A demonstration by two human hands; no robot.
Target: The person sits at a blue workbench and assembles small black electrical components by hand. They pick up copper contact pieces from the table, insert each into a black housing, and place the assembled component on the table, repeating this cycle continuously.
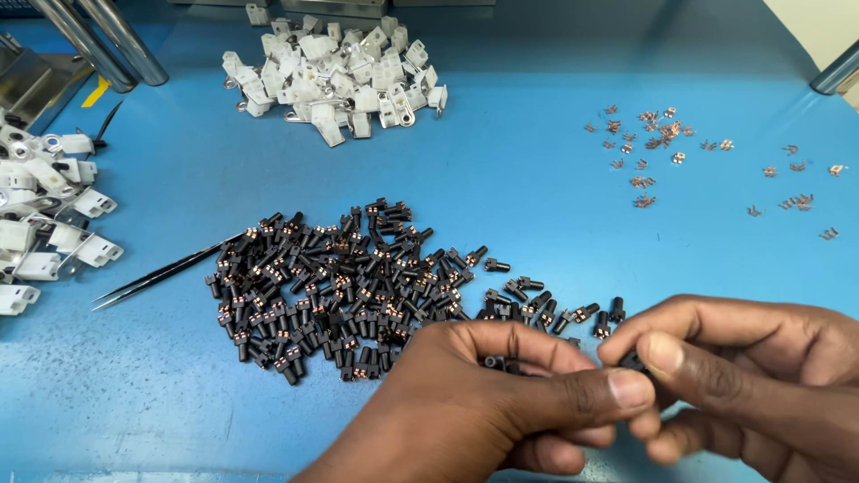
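Black part point(633, 361), mostly hidden by fingertips point(626, 388)

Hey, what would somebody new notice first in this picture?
Probably the big heap of small black parts spread mid-table on the blue mat, with the left hand and right hand pinching one tiny black piece at bottom right. Next, the pile of white parts at the top.

A blue table point(537, 179) is seen. Black parts point(340, 286) flecked with copper are heaped in the middle; white pieces point(335, 76) far; copper clips point(653, 134) right; black tweezers point(161, 273) left.
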